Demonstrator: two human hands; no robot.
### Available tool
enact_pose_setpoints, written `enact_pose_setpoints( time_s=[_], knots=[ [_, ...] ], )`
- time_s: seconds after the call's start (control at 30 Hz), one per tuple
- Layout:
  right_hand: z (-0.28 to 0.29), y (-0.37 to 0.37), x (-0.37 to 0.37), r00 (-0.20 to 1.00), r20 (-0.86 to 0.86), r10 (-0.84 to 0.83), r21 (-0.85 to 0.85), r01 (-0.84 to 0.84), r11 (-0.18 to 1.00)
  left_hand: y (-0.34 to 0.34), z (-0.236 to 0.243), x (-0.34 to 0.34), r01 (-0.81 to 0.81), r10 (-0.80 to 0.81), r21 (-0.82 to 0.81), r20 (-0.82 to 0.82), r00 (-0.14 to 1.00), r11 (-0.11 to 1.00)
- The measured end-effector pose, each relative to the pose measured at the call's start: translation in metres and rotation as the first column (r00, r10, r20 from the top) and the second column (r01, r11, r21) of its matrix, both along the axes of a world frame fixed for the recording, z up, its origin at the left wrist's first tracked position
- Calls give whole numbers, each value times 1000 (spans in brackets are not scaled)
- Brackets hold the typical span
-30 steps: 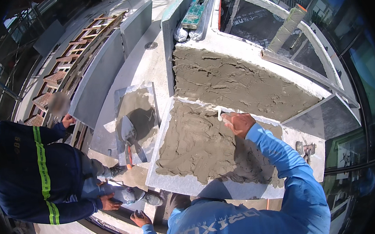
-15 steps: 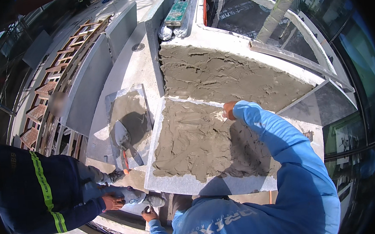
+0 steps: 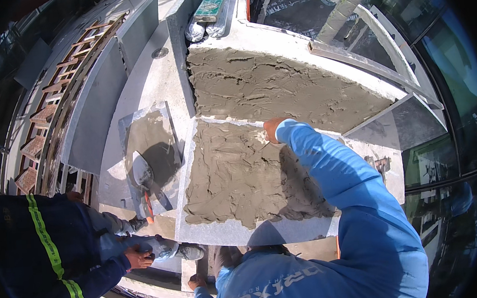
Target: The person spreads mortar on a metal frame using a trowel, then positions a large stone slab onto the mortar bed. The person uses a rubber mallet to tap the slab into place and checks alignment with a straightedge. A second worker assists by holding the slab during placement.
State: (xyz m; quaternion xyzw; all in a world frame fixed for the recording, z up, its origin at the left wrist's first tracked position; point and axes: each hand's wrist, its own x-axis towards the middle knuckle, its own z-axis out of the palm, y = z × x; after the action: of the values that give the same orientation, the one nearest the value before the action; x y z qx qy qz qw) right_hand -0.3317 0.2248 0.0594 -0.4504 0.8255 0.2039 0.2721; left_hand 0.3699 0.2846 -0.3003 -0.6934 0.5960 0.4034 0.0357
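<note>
Bright sun fell across a pale concrete floor (image 3: 144, 92), with tall dark glass panes (image 3: 444, 161) along the right side and a wooden ladder (image 3: 57, 85) lying beyond some upright grey panels (image 3: 92, 104) on the left. Nearest the person was a grey stone slab (image 3: 256, 234), spread with a rough layer of wet mortar (image 3: 235, 174) that left a bare strip along its near edge; just beyond it ran a second mortar coat (image 3: 278, 87). The right hand (image 3: 273, 130) was at the slab's far edge, touching or just above the mortar beside a whitish smear (image 3: 260, 137); its fingers were curled and mostly hidden, so whether it gripped anything could not be told. The left hand (image 3: 197, 281) was low, near the slab's close edge, its fingers bent, its grip likewise impossible to make out. Left of the slab, a pointed trowel (image 3: 142, 169) with an orange handle rested on a mortar-smeared grey board (image 3: 163, 107). Next to that, a co-worker in a navy jacket (image 3: 19, 250) with a yellow-green stripe had one hand (image 3: 139, 257) lowered near a trouser leg. Farther back, a green slotted bar (image 3: 213, 4) lay on silvery wrapped bundles (image 3: 194, 32).
</note>
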Motion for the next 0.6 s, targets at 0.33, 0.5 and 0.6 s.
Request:
enact_pose_setpoints(
  time_s=[0.33, 0.5, 0.6],
  knots=[
    [-36, 197, -50, 830, 82, -551, 219, 525, 823, -41, -5, -41, -225, 163, -265, -238, 958, 937],
    [29, 145, -63, 847, 192, -495, 284, 435, 854, -36, -22, -13, -116, 85, -192, -161, 983, 975],
    [-26, 129, -70, 900, 399, -177, -41, 210, 977, -31, -35, -6, -49, 38, -186, -63, 997, 981]
  ],
)
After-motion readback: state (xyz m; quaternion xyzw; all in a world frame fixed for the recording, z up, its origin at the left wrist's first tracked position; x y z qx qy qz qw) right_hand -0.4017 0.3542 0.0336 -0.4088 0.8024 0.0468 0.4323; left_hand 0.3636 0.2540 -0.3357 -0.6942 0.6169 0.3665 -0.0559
